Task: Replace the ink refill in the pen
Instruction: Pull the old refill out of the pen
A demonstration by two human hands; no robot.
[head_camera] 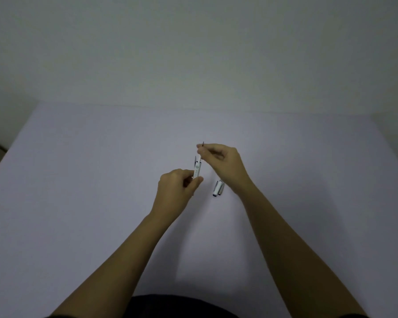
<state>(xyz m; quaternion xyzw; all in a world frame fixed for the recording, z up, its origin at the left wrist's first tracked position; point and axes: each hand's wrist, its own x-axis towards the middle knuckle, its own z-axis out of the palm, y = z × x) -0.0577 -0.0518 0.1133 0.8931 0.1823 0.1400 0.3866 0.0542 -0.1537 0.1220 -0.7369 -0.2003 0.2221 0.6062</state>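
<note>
Both hands are up over a plain pale table (101, 180), pretty much dead centre. The left hand (178, 188) has its fingers closed round the lower end of a white pen barrel (197, 169), holding it nearly upright. The right hand (223, 162) is just above it, thumb and forefinger pinched on the thin refill (201, 150), whose dark tip pokes up past the fingertips while its lower end sits at the barrel's open top. How far it's in, I can't tell. A small silvery cap piece (218, 188) lies on the table just under the right wrist.
</note>
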